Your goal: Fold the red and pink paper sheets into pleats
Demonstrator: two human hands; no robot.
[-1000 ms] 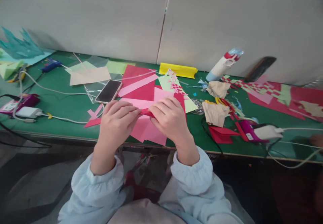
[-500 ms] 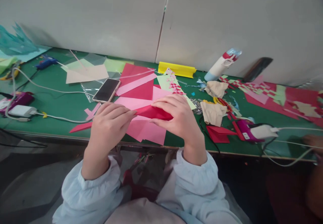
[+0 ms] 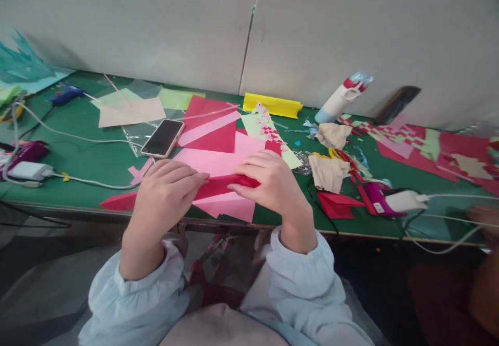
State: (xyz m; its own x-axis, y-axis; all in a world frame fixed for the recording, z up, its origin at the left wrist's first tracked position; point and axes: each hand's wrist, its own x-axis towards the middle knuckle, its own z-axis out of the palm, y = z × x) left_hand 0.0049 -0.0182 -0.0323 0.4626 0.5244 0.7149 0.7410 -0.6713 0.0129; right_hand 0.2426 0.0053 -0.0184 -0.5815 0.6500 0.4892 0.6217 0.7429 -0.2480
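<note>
A folded red paper point(image 3: 220, 186) spans the gap between my two hands, above pink sheets point(image 3: 237, 205) at the table's front edge. My left hand point(image 3: 169, 187) pinches its left end, fingers pressed together. Around the right end, my right hand point(image 3: 263, 180) is closed with thumb below and fingers on top. Another red folded piece point(image 3: 119, 201) lies to the left, partly behind my left wrist. Beyond my hands are a larger red sheet with a pink strip point(image 3: 210, 125) and a green sheet with checkered paper point(image 3: 268, 128).
A phone point(image 3: 162, 138) lies behind my left hand. Cables and a purple power adapter point(image 3: 27, 154) are at left. A bottle point(image 3: 343, 99), cloth pieces point(image 3: 329, 173), red folded paper point(image 3: 338, 204) and another purple adapter point(image 3: 376, 199) are at right. Part of another person's hand point(image 3: 481, 216) shows far right.
My left hand has moved slightly left and down. The red paper between my hands now shows as a longer, flatter strip. The view has shifted slightly.
</note>
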